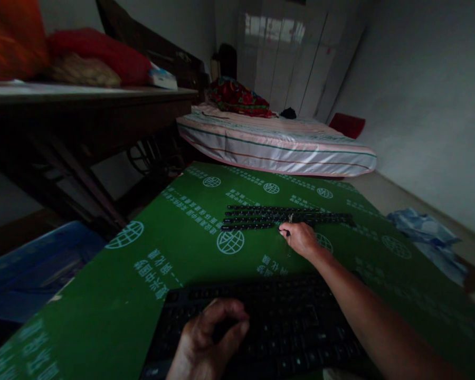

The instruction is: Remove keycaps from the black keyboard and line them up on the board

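A black keyboard (285, 327) lies close in front of me on a green printed sheet (174, 237). My left hand (209, 340) rests on its near left part, fingers curled with thumb meeting fingertips; what it pinches, if anything, is too dark to name. Farther out, several rows of black keycaps (269, 216) lie lined up on the sheet. My right hand (301, 238) reaches to the rows' near edge, fingers closed on a small thin tool whose tip touches the keycaps.
A dark wooden table (87, 113) with red cushions stands at the left. A blue box (31, 269) sits at the lower left. A mattress (277, 145) with striped bedding lies beyond the sheet. Crumpled blue cloth (427, 232) lies at the right by the wall.
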`<state>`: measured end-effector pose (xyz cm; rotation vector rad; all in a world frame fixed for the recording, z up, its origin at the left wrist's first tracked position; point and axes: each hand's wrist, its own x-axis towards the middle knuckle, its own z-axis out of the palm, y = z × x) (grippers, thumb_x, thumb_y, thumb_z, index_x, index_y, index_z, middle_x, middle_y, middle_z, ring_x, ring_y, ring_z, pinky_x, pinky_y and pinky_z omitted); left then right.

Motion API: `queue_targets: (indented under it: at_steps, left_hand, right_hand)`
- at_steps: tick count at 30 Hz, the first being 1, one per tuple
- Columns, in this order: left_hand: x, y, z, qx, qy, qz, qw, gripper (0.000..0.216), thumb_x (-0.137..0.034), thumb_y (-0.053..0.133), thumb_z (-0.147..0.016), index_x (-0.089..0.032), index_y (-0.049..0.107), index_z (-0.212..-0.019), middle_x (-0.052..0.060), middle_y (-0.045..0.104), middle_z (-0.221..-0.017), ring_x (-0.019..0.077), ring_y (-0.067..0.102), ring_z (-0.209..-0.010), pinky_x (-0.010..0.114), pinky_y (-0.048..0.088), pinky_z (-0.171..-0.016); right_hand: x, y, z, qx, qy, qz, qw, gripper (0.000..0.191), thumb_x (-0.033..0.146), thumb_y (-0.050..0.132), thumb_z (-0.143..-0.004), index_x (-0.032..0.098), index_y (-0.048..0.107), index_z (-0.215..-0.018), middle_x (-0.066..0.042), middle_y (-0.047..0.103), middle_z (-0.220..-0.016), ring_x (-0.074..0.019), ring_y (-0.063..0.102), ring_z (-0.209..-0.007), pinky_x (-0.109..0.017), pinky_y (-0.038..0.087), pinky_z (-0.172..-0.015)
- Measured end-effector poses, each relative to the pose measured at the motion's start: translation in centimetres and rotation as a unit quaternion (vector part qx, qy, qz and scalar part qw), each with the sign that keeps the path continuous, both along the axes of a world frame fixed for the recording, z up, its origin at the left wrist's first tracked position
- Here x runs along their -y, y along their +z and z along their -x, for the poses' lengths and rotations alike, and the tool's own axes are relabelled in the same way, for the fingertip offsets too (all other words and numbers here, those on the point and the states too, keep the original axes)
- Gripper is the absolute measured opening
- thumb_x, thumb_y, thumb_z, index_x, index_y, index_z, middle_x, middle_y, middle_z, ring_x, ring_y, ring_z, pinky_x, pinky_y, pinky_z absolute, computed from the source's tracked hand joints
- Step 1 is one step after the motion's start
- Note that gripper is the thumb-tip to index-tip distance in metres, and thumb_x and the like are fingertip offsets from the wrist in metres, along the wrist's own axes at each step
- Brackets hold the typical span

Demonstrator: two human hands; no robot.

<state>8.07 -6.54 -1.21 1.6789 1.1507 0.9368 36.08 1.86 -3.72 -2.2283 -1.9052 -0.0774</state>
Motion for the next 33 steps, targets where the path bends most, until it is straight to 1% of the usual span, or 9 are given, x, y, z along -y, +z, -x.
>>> queue_targets:
  at_steps: [6,10,13,17,23,33]
  left_hand:
    - [-0.1,0.4,0.1,-0.018,-0.025,-0.001,1.0,0.005,-0.027,0.065,-0.069,-0.023,0.069,-0.07,-0.001,0.071,-0.075,0.0161,0.067,-0.074,0.019,0.052,-0.067]
    - [-0.2,0.3,0.2,-0.013,-0.015,0.005,1.0,0.006,-0.028,0.065,-0.069,-0.023,0.068,-0.071,-0.002,0.071,-0.076,0.0155,0.066,-0.074,0.018,0.052,-0.066]
    - [-0.2,0.2,0.2,-0.023,-0.027,0.006,0.999,0.006,-0.027,0.066,-0.069,-0.023,0.068,-0.073,-0.002,0.071,-0.076,0.0152,0.066,-0.074,0.018,0.051,-0.067]
    - [0.0,0.0,0.2,-0.017,-0.015,0.005,1.0,0.006,-0.027,0.064,-0.07,-0.024,0.068,-0.074,-0.003,0.071,-0.077,0.0148,0.066,-0.075,0.018,0.051,-0.068]
    - [0.1,0.3,0.0,-0.021,-0.014,0.002,1.0,0.008,-0.029,0.063,-0.07,-0.023,0.068,-0.07,-0.001,0.071,-0.075,0.0161,0.066,-0.073,0.02,0.052,-0.067]
    - [0.2,0.5,0.0,-0.013,-0.009,0.011,1.0,0.006,-0.027,0.064,-0.07,-0.023,0.068,-0.071,-0.002,0.07,-0.076,0.0152,0.066,-0.075,0.018,0.051,-0.066]
  right_hand:
    - [-0.7,-0.1,0.0,-0.002,0.008,-0.005,1.0,0.019,0.027,0.051,-0.082,0.03,0.069,-0.09,-0.001,0.072,-0.081,-0.017,0.066,-0.075,-0.022,0.039,-0.06]
    - [-1.1,-0.2,0.1,-0.005,0.01,-0.009,1.0,0.019,0.026,0.052,-0.082,0.03,0.068,-0.09,0.0,0.072,-0.081,-0.0167,0.066,-0.075,-0.022,0.039,-0.061]
    - [-1.3,-0.2,0.1,-0.006,0.009,-0.012,1.0,0.019,0.026,0.053,-0.081,0.031,0.068,-0.092,0.0,0.072,-0.082,-0.0167,0.066,-0.076,-0.022,0.04,-0.061]
    - [-1.4,-0.3,0.1,-0.01,0.011,-0.015,1.0,0.02,0.024,0.053,-0.081,0.031,0.068,-0.092,0.001,0.072,-0.084,-0.0168,0.066,-0.078,-0.021,0.04,-0.062]
    - [-1.7,-0.5,-0.1,-0.015,0.01,-0.017,1.0,0.021,0.023,0.055,-0.08,0.032,0.069,-0.092,0.001,0.073,-0.084,-0.0163,0.066,-0.079,-0.021,0.041,-0.063]
    - [-1.8,-0.8,-0.2,-0.036,0.01,-0.033,0.999,0.021,0.023,0.056,-0.078,0.032,0.069,-0.092,0.002,0.073,-0.088,-0.0169,0.067,-0.081,-0.021,0.044,-0.066]
